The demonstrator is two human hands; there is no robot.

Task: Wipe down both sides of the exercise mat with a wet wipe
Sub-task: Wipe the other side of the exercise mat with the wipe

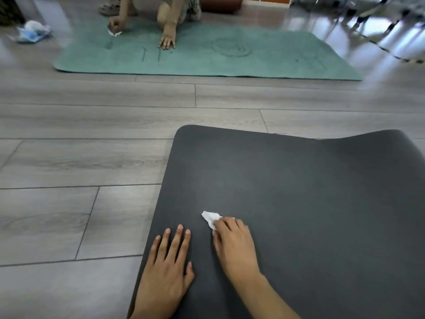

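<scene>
Low in the middle of the frame, the right hand (234,242) has its fingers curled over a small white wet wipe (210,218) and pushes it onto the dark exercise mat (299,192). Only a bit of the wipe pokes out past the fingertips. Just beside it, lower left of centre, the left hand (169,268) lies flat on the mat with fingers straight and spread, holding nothing (it seems to pin the mat down).

The mat fills the lower right of the frame, on a grey wood floor (92,157). Its far right corner bulges up a little.

What could go wrong? The wipe is bunched up small, so it may miss big patches. That raised corner could curl over and hide a spot. If the flat hand lifts, the mat might slide on the smooth floor.

At the top of the frame, another person (167,31) kneels on a green mat (230,63).
</scene>
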